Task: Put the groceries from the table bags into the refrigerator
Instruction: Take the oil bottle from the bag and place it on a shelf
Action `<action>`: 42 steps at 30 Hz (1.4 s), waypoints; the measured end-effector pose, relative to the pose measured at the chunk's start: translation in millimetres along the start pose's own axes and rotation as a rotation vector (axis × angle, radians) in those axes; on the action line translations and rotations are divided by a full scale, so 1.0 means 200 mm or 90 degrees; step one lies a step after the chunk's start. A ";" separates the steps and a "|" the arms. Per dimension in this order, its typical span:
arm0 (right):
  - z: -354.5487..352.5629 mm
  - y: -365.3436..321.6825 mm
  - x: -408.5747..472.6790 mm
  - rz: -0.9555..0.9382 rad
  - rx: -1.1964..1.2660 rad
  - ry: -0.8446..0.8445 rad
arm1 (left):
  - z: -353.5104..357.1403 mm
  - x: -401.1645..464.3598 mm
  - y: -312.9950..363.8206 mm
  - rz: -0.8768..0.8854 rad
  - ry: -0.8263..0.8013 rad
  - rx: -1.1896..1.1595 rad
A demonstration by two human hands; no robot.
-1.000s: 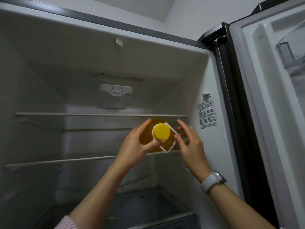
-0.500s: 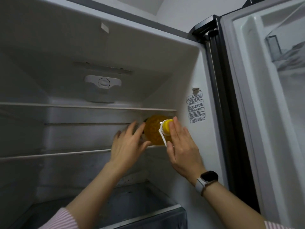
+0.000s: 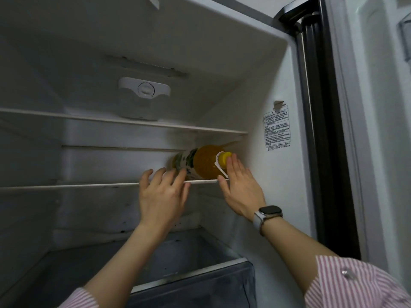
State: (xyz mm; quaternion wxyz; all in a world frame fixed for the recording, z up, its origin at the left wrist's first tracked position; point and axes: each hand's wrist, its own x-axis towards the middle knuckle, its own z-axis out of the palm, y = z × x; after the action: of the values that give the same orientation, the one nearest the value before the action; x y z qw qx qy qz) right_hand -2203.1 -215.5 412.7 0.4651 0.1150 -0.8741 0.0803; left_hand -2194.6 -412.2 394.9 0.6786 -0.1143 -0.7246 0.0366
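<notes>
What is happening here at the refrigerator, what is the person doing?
A person is laying a bottle of yellow liquid on its side on the middle shelf of the open refrigerator, at its right end. The right hand presses flat against the yellow cap; the left hand touches the bottle's label side with open fingers.

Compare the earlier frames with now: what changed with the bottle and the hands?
The bottle went from held in front of the fridge to lying on the middle shelf, cap outward. The left hand let go; the right hand now presses the cap flat-fingered. Other shelves unchanged.
</notes>
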 end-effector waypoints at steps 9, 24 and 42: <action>-0.06 -0.01 -0.02 0.004 0.023 -0.090 | -0.07 -0.01 -0.01 -0.011 -0.138 0.007; -0.28 -0.29 -0.87 0.050 0.288 -0.099 | -0.76 -0.44 0.19 -0.134 -0.360 -0.091; -0.58 -1.07 -3.01 -0.162 0.426 -0.611 | -2.80 -2.24 0.50 -0.479 -0.754 0.123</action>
State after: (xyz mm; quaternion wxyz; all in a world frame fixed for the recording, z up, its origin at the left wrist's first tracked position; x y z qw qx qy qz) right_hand -1726.6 -316.5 -16.3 -0.0374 0.3823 -0.8931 0.2343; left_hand -1603.4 -468.3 -19.3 0.1437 0.2436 -0.9558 -0.0805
